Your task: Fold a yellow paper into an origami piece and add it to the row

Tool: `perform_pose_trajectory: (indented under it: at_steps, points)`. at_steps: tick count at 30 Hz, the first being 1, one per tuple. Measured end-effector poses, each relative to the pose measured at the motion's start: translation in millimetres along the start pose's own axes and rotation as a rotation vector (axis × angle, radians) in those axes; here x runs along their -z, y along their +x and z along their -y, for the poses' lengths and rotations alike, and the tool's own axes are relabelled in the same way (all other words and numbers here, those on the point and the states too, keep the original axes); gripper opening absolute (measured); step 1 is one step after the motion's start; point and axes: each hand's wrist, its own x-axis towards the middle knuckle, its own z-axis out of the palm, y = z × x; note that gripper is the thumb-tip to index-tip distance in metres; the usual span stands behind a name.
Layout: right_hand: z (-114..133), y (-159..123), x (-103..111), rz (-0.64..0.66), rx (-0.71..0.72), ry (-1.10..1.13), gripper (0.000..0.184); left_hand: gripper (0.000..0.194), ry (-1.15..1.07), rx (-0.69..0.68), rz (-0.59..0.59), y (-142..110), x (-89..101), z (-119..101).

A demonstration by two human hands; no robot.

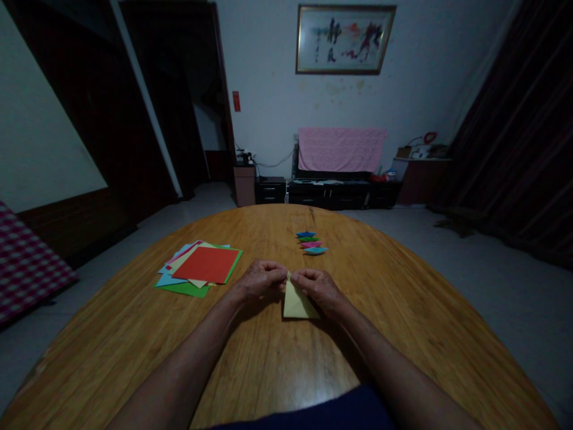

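A pale yellow sheet of paper (299,303), folded to a narrower top, is held low over the wooden table. My left hand (263,278) pinches its upper left corner between thumb and fingers. At the upper right edge, my right hand (321,289) grips the same paper and covers part of it. The two sets of fingertips almost meet at the top, so the fold there is partly hidden. Beyond my hands, several small folded paper boats (316,251) in blue, green, pink and light blue stand in a row.
A loose stack of coloured paper, red sheet (208,264) on top, lies left of my hands on the round wooden table (277,370). Across the room stand a low black cabinet (329,192) and something draped in pink cloth (341,149). A checkered cloth (31,266) is at far left.
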Motion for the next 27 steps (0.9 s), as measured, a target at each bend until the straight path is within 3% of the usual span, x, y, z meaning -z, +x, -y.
perform_pose_trajectory:
  at_steps: [14,22,27]
  points:
    - [-3,2,3,0.016,-0.021,-0.092,0.035,0.012,0.121,0.057,-0.044,8,4.4,5]
    - [-6,4,1,0.049,-0.011,0.017,0.031,0.013,0.129,-0.118,-0.145,16,3.0,21]
    - [-4,4,1,0.033,0.003,0.008,0.029,0.014,0.109,-0.085,-0.109,14,3.5,21]
